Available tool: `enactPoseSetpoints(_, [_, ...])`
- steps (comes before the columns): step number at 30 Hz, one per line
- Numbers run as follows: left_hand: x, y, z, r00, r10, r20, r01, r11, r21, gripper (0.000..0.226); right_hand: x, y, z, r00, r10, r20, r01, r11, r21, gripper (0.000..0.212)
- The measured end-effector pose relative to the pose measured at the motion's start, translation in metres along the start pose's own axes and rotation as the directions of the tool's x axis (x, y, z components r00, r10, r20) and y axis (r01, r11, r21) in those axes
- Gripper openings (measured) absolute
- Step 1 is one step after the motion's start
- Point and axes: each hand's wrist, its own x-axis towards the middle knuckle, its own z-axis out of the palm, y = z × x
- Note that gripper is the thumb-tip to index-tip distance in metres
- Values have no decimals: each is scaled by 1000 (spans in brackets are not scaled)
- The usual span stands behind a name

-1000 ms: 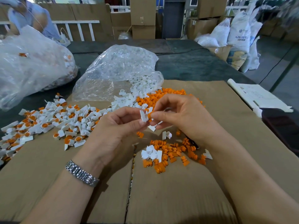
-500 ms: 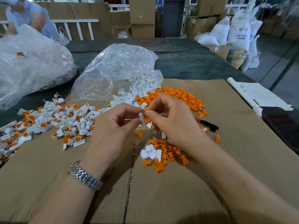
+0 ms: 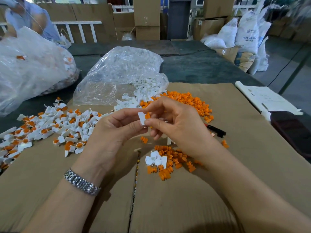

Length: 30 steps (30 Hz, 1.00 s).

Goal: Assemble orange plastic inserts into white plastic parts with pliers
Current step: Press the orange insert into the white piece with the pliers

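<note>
Fingers of both hands meet above the cardboard sheet (image 3: 218, 165): the left hand (image 3: 114, 132) pinches a white plastic part (image 3: 141, 117) between thumb and forefinger, and the right hand (image 3: 178, 125) pinches the orange insert (image 3: 147, 115) seated against that part, thumb below and forefinger arched over it. The sheet lies on a dark table (image 3: 193, 68). On it, left, spreads a heap of assembled pieces (image 3: 50, 126); behind the hands lie a clear bag of white parts (image 3: 117, 76) and a pile of loose orange inserts (image 3: 190, 103); a small mixed pile (image 3: 168, 162) sits just under the right wrist. A red-and-black tool, probably the pliers (image 3: 216, 130), lies beside the right hand, untouched. A second large bag (image 3: 30, 69), cartons (image 3: 147, 15) and white sacks (image 3: 247, 32) fill the room behind. Compared with half a second ago, the white part has turned its flat face more toward the camera and the orange piece shows more clearly. Both forearms reach in from below, wrists raised off the sheet, a metal watch band (image 3: 82, 182) on the left.
</note>
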Motion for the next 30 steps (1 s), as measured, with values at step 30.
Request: enactPoseSetpoints(30, [1, 4, 3, 987, -129, -97, 122, 989, -78, 22, 0, 6, 1, 993, -117, -11, 107, 934, -340, 20])
